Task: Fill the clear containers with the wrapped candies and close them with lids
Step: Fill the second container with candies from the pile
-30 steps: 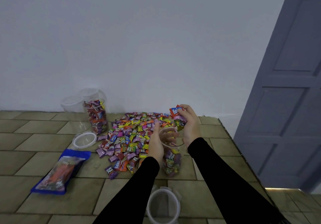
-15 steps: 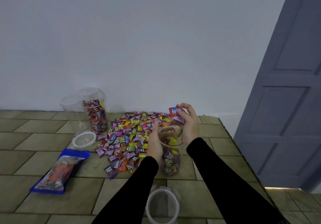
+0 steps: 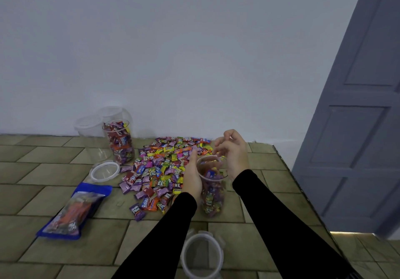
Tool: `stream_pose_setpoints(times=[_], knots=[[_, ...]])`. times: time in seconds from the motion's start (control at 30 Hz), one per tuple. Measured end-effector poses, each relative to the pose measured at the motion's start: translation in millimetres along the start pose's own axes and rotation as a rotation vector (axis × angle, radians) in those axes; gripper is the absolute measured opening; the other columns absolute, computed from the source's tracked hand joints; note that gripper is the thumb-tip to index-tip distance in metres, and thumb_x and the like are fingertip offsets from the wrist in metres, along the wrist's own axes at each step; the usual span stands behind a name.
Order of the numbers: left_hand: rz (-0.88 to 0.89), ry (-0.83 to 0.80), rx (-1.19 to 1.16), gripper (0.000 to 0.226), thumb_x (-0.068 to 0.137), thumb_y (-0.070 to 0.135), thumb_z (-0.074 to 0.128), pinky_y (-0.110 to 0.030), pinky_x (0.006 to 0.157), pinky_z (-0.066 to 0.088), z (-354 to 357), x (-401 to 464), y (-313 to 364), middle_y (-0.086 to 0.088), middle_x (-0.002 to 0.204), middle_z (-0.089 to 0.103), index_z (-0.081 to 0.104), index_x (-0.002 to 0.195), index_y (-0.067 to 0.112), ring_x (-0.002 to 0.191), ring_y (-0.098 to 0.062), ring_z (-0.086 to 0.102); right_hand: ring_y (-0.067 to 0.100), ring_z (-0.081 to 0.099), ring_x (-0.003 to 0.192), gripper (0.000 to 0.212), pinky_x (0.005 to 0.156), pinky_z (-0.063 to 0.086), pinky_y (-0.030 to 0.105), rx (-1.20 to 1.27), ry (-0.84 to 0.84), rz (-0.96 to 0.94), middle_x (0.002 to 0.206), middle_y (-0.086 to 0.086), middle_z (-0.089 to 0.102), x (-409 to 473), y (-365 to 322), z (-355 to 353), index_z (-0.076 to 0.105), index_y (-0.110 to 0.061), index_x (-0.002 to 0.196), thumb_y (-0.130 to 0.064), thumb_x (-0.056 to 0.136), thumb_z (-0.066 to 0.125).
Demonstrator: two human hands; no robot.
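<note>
Tiled table (image 3: 270,209); candies (image 3: 160,170), containers (image 3: 91,140)

A tall clear plastic container (image 3: 211,194), open and partly full, stands upright at lower middle. The bright heap of wrapped candies (image 3: 161,170) lies just left. Round clear lids (image 3: 104,171) lie flat nearby.

The wrapped candies (image 3: 164,170) are a jumble of purple, orange, yellow, green, pink and blue (many printed with white lettering). The surface (image 3: 43,170) shows an olive-brown brick-like tile pattern. The bag (image 3: 73,211) is bright blue with an orange middle. Both sleeves (image 3: 281,218) are black; the door (image 3: 357,127) is grey-blue, the wall (image 3: 173,51) pale.
</note>
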State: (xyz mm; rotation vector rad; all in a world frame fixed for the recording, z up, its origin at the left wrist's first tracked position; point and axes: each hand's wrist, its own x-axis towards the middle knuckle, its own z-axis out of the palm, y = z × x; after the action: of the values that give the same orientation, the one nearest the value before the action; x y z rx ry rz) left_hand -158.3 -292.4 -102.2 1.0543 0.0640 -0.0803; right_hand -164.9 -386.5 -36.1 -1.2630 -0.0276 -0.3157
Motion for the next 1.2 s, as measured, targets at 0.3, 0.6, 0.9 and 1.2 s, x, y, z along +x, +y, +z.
stream_pose_setpoints(times=[0.3,0.6,0.9,1.2], knots=[[0.000,-0.008,0.075,0.069,0.096,0.058,0.036,-0.042,0.082,0.055,-2.6,-0.8,3.4,-0.025,0.100,0.070,0.073,0.099,-0.001,0.087,-0.034,0.068,0.012,0.057,0.061,0.019,0.065,0.048,0.026,-0.914,-0.313,-0.277,0.075,-0.001,0.066,3.6,-19.0,-1.8,0.066,-0.023,0.080,-0.006,0.078,0.057],[0.008,-0.077,0.138,0.076,0.094,0.065,0.033,-0.024,0.051,0.045,-8.0,1.5,0.5,-0.005,0.054,0.063,0.068,0.096,-0.002,0.048,-0.018,0.059,0.017,0.058,0.072,0.024,0.072,0.047,0.030,-1.787,-0.865,0.102,0.084,0.002,0.065,8.9,-22.9,29.0,0.075,-0.010,0.095,-0.025,0.077,0.077],[0.020,-0.036,0.180,0.068,0.098,0.056,0.031,-0.030,0.068,0.051,-7.6,-0.5,6.1,-0.009,0.076,0.071,0.071,0.102,0.002,0.073,-0.023,0.067,0.024,0.051,0.096,0.030,0.082,0.038,0.033,-1.805,-0.893,0.023,0.128,0.017,0.057,-1.3,-19.8,36.4,0.058,-0.006,0.126,-0.013,0.098,0.046],[0.023,-0.022,0.233,0.074,0.093,0.068,0.018,-0.036,0.085,0.047,-12.7,2.2,24.8,-0.009,0.099,0.075,0.073,0.094,0.018,0.096,-0.023,0.069,0.009,0.064,0.057,0.011,0.066,0.055,0.026,-1.384,-0.645,-0.061,0.069,-0.011,0.065,32.8,-51.8,25.3,0.076,-0.016,0.088,-0.021,0.078,0.077]])
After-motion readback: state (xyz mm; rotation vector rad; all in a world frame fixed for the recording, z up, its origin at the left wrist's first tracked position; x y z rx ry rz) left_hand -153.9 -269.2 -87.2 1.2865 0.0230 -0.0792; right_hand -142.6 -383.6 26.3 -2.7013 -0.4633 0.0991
